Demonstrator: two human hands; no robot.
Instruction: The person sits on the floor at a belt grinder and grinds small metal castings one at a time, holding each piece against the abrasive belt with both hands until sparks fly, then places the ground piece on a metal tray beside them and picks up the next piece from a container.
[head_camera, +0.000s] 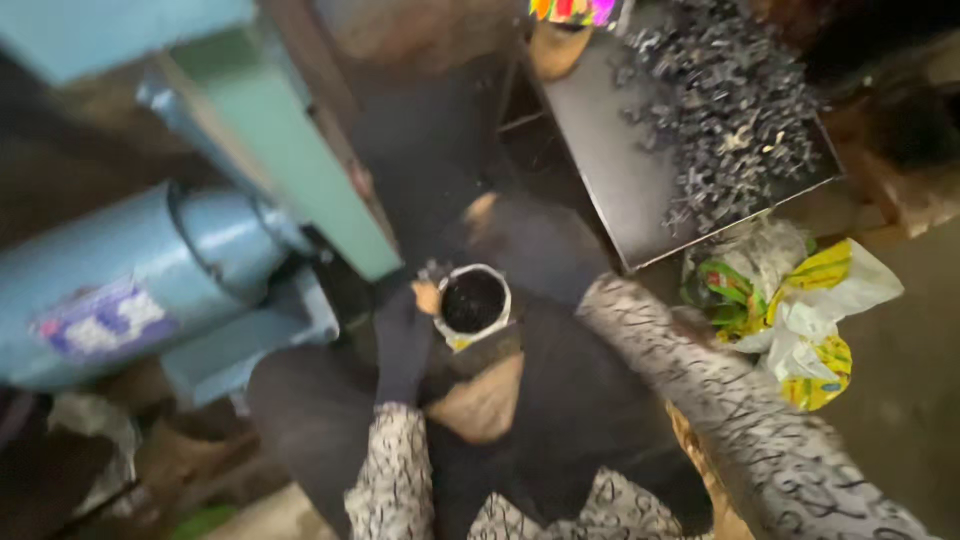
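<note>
We grip a white-rimmed cup (474, 303) with our gloved left hand (405, 340), fingers curled around it, just right of the blue machine (150, 270). Our right hand is hidden.

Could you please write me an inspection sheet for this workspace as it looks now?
Surface: dark metal tray, tilted in view, beside a blue-green machine.
Job's things: small white-rimmed container with dark contents, held over the person's lap.
Clutter: heap of small dark metal pieces on the tray; crumpled yellow, green and white plastic bags on the floor.
Hands: left hand, in a dark glove, grips the container's side; right hand hidden, only its patterned sleeve shows.
Cables: nothing seen.
Surroundings: dim, blurred workshop floor; a colourful object at the top edge.
</note>
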